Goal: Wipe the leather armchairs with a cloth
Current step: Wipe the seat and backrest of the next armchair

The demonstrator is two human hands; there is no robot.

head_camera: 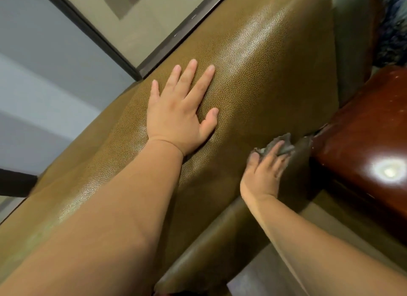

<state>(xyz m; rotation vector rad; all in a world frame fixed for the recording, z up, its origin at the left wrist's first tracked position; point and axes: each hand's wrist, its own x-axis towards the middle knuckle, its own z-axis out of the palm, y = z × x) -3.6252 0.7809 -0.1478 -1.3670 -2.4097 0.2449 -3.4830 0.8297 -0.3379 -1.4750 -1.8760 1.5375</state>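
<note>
An olive-brown leather armchair (264, 75) fills the middle of the head view, seen from above its backrest. My left hand (180, 110) lies flat on the top of the backrest, fingers straight and spread. Lower down, my right hand (264, 170) presses a grey cloth (284, 143) against the chair's side face near its right edge. The fingers lie fairly straight over the cloth, and most of the cloth is hidden under them.
A glossy red-brown wooden table (363, 141) stands tight against the chair's right side. A dark-framed picture (123, 16) hangs on the grey wall (33, 64) behind the chair. Grey floor (253, 273) shows at the bottom.
</note>
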